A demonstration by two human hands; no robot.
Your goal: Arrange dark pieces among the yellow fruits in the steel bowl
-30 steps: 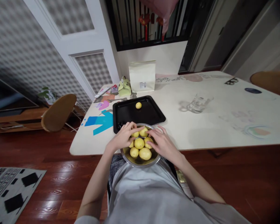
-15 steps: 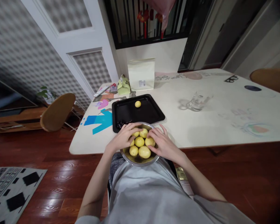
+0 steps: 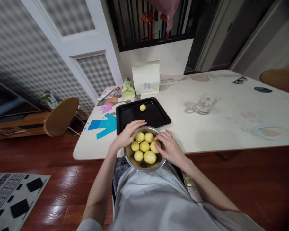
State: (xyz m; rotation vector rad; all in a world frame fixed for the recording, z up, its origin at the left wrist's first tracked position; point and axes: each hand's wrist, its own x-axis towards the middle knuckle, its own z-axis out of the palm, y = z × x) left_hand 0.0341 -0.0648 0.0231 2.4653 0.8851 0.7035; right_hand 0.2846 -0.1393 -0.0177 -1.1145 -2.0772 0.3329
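A metal bowl (image 3: 145,166) with several yellow lemons (image 3: 144,146) in it sits at my lap, against the table's front edge. My left hand (image 3: 131,133) is over the bowl's left rim, fingers extended toward the black tray and holding nothing. At the bowl's right side, my right hand (image 3: 168,144) has its thumb and fingers around the rightmost lemon (image 3: 155,147), which still rests among the others. Behind the bowl lies the black tray (image 3: 156,117), bearing a single lemon (image 3: 143,107).
On the white table (image 3: 207,138) stand a cream paper bag (image 3: 146,77), a green packet (image 3: 128,89) and a clear glass object (image 3: 203,106). Glasses (image 3: 240,80) lie at the far right. A wooden chair (image 3: 61,117) is to the left.
My left hand has drawn back from the lemons to the bowl's rim, uncovering those on the left. My right hand stays at the rightmost lemon.
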